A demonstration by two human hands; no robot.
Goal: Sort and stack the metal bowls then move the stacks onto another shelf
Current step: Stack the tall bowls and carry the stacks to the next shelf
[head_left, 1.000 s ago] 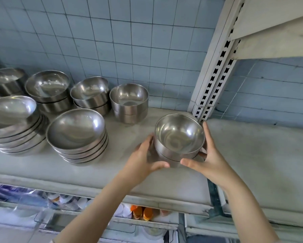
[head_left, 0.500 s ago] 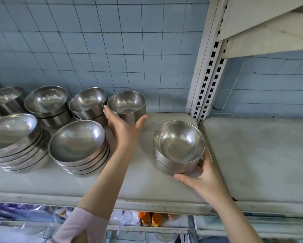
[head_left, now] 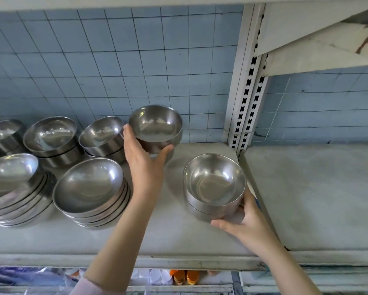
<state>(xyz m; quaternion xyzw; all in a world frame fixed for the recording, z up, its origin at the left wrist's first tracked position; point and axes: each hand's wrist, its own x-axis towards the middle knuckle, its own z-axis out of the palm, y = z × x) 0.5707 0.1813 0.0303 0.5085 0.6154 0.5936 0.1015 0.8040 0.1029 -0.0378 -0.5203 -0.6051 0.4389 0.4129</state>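
My left hand (head_left: 144, 160) grips a deep metal bowl (head_left: 155, 124) from below and tilts it up off the bowl under it (head_left: 169, 155) at the back of the shelf. My right hand (head_left: 243, 220) holds the lower right side of a short stack of two deep bowls (head_left: 214, 184) near the right end of the left shelf (head_left: 174, 235). The neighbouring shelf (head_left: 310, 194) on the right lies bare beyond a slotted upright post (head_left: 246, 99).
A stack of several wide shallow bowls (head_left: 89, 186) stands left of my left arm, and another (head_left: 10, 182) sits at the far left. Three short stacks of deep bowls (head_left: 51, 135) (head_left: 102, 135) (head_left: 2, 133) line the tiled wall. An upper shelf bracket (head_left: 319, 50) overhangs the right.
My left hand left the two-bowl stack, reached to the back stack and lifted its top bowl. My right hand stays on the two-bowl stack, which now rests on the shelf.
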